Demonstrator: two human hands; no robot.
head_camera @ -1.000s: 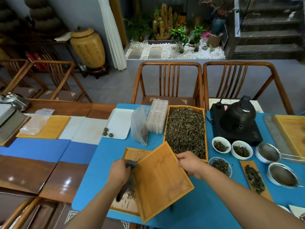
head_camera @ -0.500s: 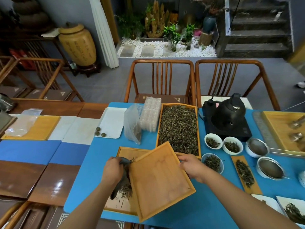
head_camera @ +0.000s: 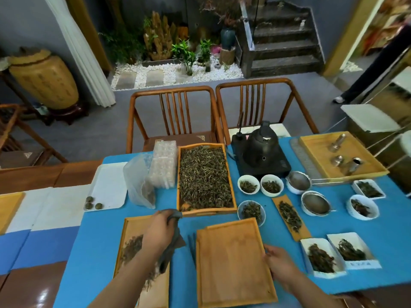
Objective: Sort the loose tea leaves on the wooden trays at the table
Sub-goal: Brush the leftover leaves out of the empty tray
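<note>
Head view, looking down on blue-covered table [head_camera: 222, 170]. Left hand [head_camera: 159, 232] clenched round dark grey cloth [head_camera: 172, 238], held above shallow wooden tray at near left [head_camera: 130, 227]; that tray carries a loose scatter of dark tea leaves [head_camera: 132, 246]. Right hand [head_camera: 279, 264] grasps right edge of bare rectangular wooden tray [head_camera: 231, 263], which lies flat on the blue cover just right of the first tray. Beyond both, a deep wooden tray heaped with tea leaves [head_camera: 204, 176]. To its right: black kettle on black base [head_camera: 260, 150], two small white bowls of leaves [head_camera: 259, 185], metal mesh strainers [head_camera: 298, 181]. Clear plastic bag [head_camera: 139, 181] stands left of the deep tray.
</note>
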